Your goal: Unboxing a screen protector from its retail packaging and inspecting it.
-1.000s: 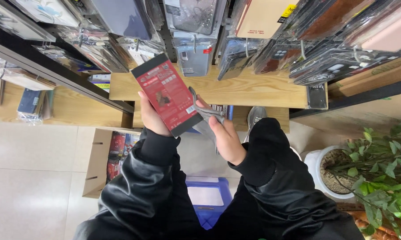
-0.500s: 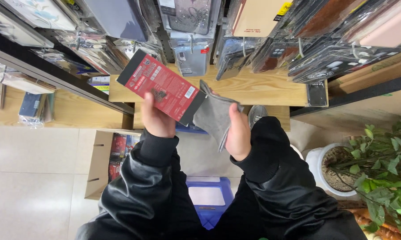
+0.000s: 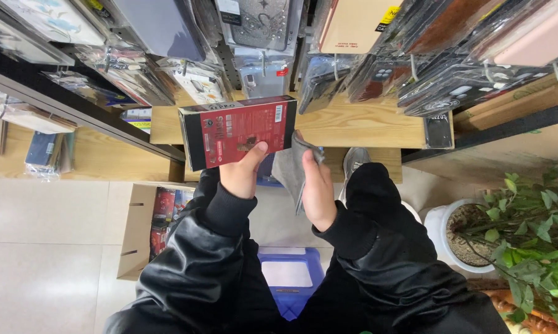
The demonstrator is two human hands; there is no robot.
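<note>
Since a moment ago the red box [image 3: 239, 131] has swung from tilted to lying level, long side across, just in front of the wooden shelf [image 3: 365, 127]. Left hand [image 3: 242, 170] pinches its lower edge, thumb on the face. Right hand [image 3: 319, 188], just right of the box, has its fingers [image 3: 308, 168] closed on a grey cloth [image 3: 289, 168]. I'd say keep that pinch steady and wipe with flat strokes so the box doesn't twist.
</note>
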